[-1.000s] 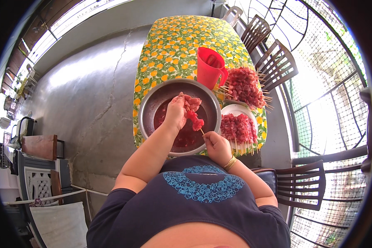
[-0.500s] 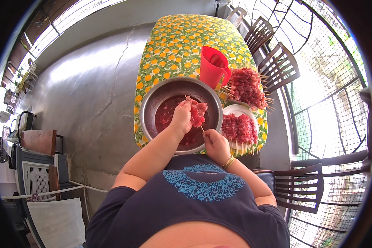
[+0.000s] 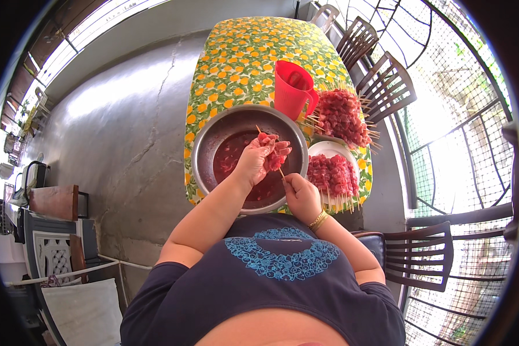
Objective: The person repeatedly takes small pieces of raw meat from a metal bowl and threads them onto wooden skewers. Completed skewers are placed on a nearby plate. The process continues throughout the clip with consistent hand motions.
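Observation:
Over a large metal bowl [image 3: 200,153] with reddish liquid and bits of meat, my left hand [image 3: 252,161] is closed around pieces of raw meat [image 3: 279,154]. A thin wooden skewer [image 3: 281,172] runs through the meat, its tip showing beyond my left fingers. My right hand [image 3: 303,197], wearing a gold bracelet at the wrist, pinches the skewer's lower end by the bowl's near right rim. Just right of that hand, several finished meat skewers [image 3: 333,176] lie side by side on a white plate [image 3: 328,147], sticks toward me.
Behind the plate is a taller pile of meat skewers [image 3: 341,118], sticks poking out both sides. A red pitcher [image 3: 290,95] stands beyond the bowl. All rest on a table with a fruit-patterned cloth [image 3: 236,63]. Dark slatted chairs [image 3: 389,81] line the right side, near a mesh grille.
More of the skewer's tip now sticks out past my left fingers. My left fingers have shifted on the meat, while my right hand keeps its pinch. The whole view has shifted slightly.

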`<act>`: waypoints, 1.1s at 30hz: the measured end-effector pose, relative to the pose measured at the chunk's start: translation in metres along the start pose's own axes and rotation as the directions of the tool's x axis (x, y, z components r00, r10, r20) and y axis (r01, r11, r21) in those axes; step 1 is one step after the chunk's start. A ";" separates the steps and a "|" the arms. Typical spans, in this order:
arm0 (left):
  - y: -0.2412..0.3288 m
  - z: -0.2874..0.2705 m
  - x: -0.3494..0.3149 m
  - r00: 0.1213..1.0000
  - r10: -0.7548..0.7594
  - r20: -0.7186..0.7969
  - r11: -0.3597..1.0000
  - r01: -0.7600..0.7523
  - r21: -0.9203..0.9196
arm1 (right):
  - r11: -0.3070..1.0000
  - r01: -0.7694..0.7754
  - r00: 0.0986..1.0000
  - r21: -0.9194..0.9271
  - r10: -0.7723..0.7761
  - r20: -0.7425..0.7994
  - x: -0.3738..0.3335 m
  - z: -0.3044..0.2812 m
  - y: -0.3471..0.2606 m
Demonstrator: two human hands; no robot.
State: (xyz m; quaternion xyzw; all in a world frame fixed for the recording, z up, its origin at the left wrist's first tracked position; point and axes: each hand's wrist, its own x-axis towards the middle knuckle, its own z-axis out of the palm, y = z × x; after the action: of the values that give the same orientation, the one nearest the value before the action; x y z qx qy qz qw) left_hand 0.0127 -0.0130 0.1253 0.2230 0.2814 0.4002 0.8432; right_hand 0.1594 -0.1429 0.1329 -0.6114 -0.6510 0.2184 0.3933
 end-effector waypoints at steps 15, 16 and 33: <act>-0.008 0.005 0.001 0.997 -0.036 -0.067 0.999 0.034 -0.026 | 1.000 -0.024 0.999 -0.002 0.024 -0.023 0.001 0.002 0.004; -0.008 0.004 0.001 0.997 -0.041 -0.068 0.999 0.039 -0.030 | 1.000 -0.017 0.999 -0.003 0.017 -0.028 0.002 0.003 0.004; -0.018 0.008 0.004 1.000 0.007 -0.014 1.000 -0.007 -0.002 | 0.998 -0.053 0.997 0.014 0.054 -0.055 0.010 0.004 0.006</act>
State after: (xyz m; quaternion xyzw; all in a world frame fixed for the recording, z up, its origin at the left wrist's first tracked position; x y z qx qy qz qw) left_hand 0.0297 -0.0218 0.1192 0.2203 0.2864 0.4048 0.8400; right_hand 0.1612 -0.1317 0.1283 -0.6319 -0.6219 0.2159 0.4091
